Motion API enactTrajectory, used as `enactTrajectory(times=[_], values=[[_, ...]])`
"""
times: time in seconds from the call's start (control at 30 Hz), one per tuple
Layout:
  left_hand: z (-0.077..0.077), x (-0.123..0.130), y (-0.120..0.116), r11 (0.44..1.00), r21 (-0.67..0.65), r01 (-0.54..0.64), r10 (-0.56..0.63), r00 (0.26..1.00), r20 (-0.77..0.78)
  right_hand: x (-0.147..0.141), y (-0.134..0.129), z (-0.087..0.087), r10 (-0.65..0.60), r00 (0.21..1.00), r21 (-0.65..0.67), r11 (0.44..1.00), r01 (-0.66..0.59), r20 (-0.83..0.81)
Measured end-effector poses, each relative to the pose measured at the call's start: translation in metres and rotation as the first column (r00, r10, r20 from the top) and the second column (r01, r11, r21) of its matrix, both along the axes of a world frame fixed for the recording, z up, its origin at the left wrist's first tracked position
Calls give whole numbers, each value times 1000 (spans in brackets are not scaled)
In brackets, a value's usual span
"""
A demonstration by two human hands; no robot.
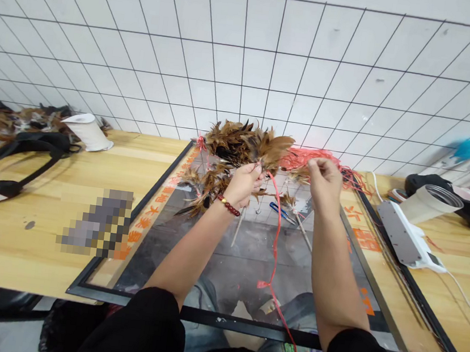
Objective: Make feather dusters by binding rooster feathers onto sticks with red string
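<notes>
My left hand (246, 184), a beaded bracelet on its wrist, is closed around the base of a bunch of brown feathers (273, 149). A thin stick (237, 230) shows below that hand. From beside its fingers a pink plastic string (277, 232) hangs down, knotted partway, and runs over the frame's front edge. To the right, apart from the bunch, my right hand (324, 178) is raised with thumb and fingers pinched together. Brown feather tips appear beside those fingers, but whether they are held I cannot tell.
Feather piles (228, 141) and pink plastic strips (310, 158) lie at the back of a black-framed glass panel (209, 247). Blue-handled snips (282, 212) rest on it. Rightward are a power strip (408, 234) and a cup (431, 203); leftward, a black strap (9, 162) and a white spool (88, 131).
</notes>
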State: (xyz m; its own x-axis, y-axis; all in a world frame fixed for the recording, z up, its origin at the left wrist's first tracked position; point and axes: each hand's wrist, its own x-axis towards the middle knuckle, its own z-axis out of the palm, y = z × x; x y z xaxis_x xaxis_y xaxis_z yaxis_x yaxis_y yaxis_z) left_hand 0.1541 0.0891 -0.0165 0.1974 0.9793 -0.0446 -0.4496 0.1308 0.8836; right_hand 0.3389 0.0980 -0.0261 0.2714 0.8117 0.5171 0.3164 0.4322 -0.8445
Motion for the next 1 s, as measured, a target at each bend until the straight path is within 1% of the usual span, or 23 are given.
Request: enactTrajectory(times=[0.03,0.07,0.1,0.13,0.17,0.2,0.23,0.27,0.33,0.37,0.43,0.5,0.6,0.7,0.77,0.87,1.0], values=[[1,-2,1,1000,13,-20,20,1000,8,-2,-1,-1,107,993,-116,987,-112,-48],[1,-4,3,999,27,-37,36,999,10,-7,-3,-2,216,971,-226,946,-234,-103],[1,-6,4,998,40,-48,48,999,11,-14,-6,-2,319,934,-312,882,-354,-160],[1,-7,5,997,49,-54,53,999,12,-23,-10,-3,417,885,-372,803,-466,-208],[1,-7,6,997,54,-57,56,998,14,-33,-13,-4,478,842,-396,743,-540,-250],[0,-7,6,997,56,-60,60,998,15,-42,-16,-4,502,817,-390,718,-576,-282],[0,-6,6,996,58,-66,65,998,16,-50,-18,-5,496,814,-367,728,-579,-301],[-1,-5,6,996,62,-68,67,998,13,-56,-19,-5,466,829,-335,762,-553,-309],[-2,-1,3,996,78,-48,49,999,-7,-63,-18,-7,362,878,-264,855,-447,-314],[-3,2,2,996,89,-32,34,999,-22,-64,-17,-7,312,895,-229,891,-392,-320],[-5,7,-2,994,112,3,3,999,-49,-63,-15,-9,244,907,-184,929,-320,-344],[-6,10,-4,993,112,24,-18,999,-51,-60,-12,-9,207,909,-164,946,-280,-363],[-4,9,-4,997,30,65,-66,997,30,-55,-11,-9,187,909,-150,954,-258,-372],[-1,4,-3,994,-58,91,-85,991,106,-54,-11,-9,227,874,-126,943,-307,-430],[0,1,-1,994,-75,82,-76,994,80,-56,-11,-10,254,865,-70,947,-313,-432],[-2,2,-1,996,-50,80,-80,997,-8,-58,-9,-13,243,906,20,967,-252,-346],[-5,7,-5,995,52,87,-84,995,-53,-58,-6,-17,161,952,51,987,-154,-258]])
